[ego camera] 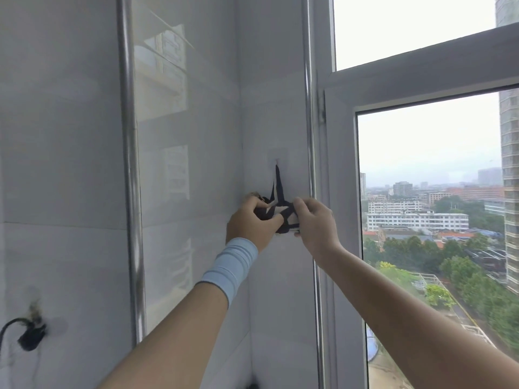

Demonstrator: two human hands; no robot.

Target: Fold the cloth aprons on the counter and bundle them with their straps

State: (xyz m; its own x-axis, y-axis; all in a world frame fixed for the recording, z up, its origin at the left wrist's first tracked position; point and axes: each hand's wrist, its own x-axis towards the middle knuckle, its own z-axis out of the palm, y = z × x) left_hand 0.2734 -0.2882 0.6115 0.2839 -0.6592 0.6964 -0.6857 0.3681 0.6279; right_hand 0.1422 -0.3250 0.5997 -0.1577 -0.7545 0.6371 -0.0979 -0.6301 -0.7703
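Here, head view, the only one given: a small apron bundle [276, 213], pale cloth criss-crossed by a dark strap [278, 181], is held against the white wall [269, 108] just below a hook [277, 160]. Two runs of the strap rise from the bundle to the hook. The left hand [248, 221], with a pale wrist sleeve [233, 265] behind it, lies below and left of the hook, its fingers [257, 202] curled over the bundle's left end and top. The right hand [316, 224] lies below and right of the hook, its fingers [302, 206] bent onto the bundle's right end where the wraps cross. Both hands thus hold the bundle; neither is spread. Whether the strap loop is actually seated over the hook cannot be told at this size. The desk is out of view. A metal pipe [309, 108] runs upright just right of the hook, with the window frame [421, 77] beyond it. Judged step: hanging the tied bundle by its strap. To do it well, one hand should probably bear the bundle's weight until the loop sits fully behind the hook's tip. The other hand should pinch the wraps so that they do not slacken. Release should be gradual, lower hand last, since a loose wrap would likely let the folded cloth unroll.
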